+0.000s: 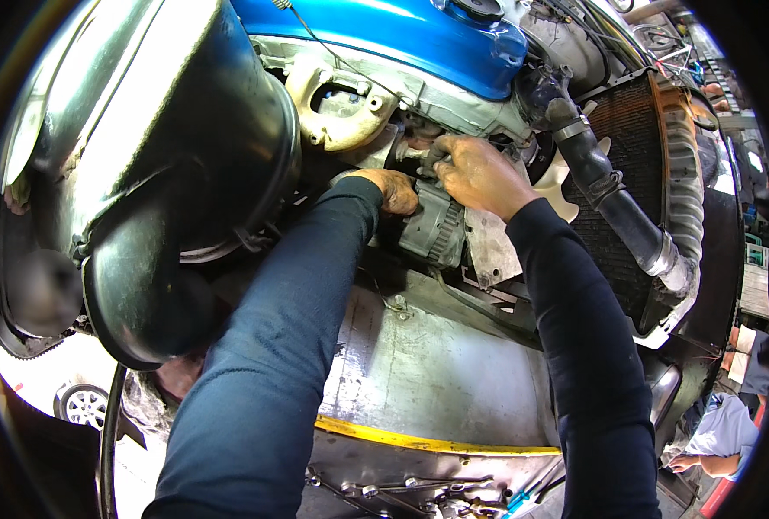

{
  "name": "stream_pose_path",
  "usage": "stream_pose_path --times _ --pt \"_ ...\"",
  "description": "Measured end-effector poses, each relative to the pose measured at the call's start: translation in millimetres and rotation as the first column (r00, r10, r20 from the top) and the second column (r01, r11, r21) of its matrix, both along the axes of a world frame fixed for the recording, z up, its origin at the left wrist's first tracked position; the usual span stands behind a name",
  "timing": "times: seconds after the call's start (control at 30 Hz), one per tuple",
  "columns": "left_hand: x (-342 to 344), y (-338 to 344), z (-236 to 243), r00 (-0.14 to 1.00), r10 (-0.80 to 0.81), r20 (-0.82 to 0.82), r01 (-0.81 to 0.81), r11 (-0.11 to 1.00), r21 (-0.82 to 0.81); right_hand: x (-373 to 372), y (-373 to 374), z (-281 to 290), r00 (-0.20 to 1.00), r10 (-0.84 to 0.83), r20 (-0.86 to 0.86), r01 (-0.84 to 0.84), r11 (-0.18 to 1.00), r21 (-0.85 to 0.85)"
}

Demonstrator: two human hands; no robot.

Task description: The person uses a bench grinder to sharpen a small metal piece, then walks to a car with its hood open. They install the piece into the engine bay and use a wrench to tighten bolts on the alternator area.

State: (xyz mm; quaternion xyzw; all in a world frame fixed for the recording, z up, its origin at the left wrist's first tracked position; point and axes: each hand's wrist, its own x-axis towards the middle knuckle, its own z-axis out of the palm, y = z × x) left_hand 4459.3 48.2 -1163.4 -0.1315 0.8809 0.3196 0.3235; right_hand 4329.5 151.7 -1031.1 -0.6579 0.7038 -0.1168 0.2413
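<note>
In the engine bay, a grey finned alternator (432,227) sits low beside the engine block. My left hand (391,190) lies against its left end, fingers curled and partly hidden there. From the right, my right hand (481,173) reaches over its top, thumb and fingers closed together near a small fitting. What the fingertips grip is too small and covered to make out. A flat metal bracket (493,251) stands right of the alternator. Above the hands is a cream-coloured cast manifold (341,112), below a blue valve cover (393,39).
A large black air-filter housing (237,112) fills the left. At right are a white fan (566,186), a radiator (618,208) and a thick black hose (605,177). Several wrenches (371,491) lie below the yellow edge (436,443). Another person (722,432) is at lower right.
</note>
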Motion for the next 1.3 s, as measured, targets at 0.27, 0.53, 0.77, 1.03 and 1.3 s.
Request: stream_pose_path --times 0.27,0.53,0.77,1.03,1.3 --pt "-1.1 -1.4 -24.1 0.983 -0.103 -0.153 0.090 0.992 -0.090 -2.1 -20.9 -30.7 0.975 0.122 -0.183 -0.108 0.991 0.082" --pt "21.0 18.3 21.1 0.909 0.406 -0.090 -0.405 0.914 0.034 -8.3 -16.3 -27.2 0.979 0.093 -0.182 -0.095 0.995 -0.004" --pt "39.2 27.9 29.3 0.776 0.566 -0.279 -0.580 0.814 0.037 -14.5 -1.2 -8.0 0.987 0.007 -0.158 -0.002 1.000 0.028" --pt "47.2 31.5 51.8 0.695 0.682 -0.228 -0.718 0.679 -0.157 -9.4 8.8 -6.1 0.982 -0.034 -0.185 0.002 0.985 -0.172" --pt "58.4 1.4 49.9 0.843 0.521 -0.137 -0.537 0.829 -0.153 1.8 21.7 19.6 0.966 -0.077 -0.245 0.028 0.980 -0.199"
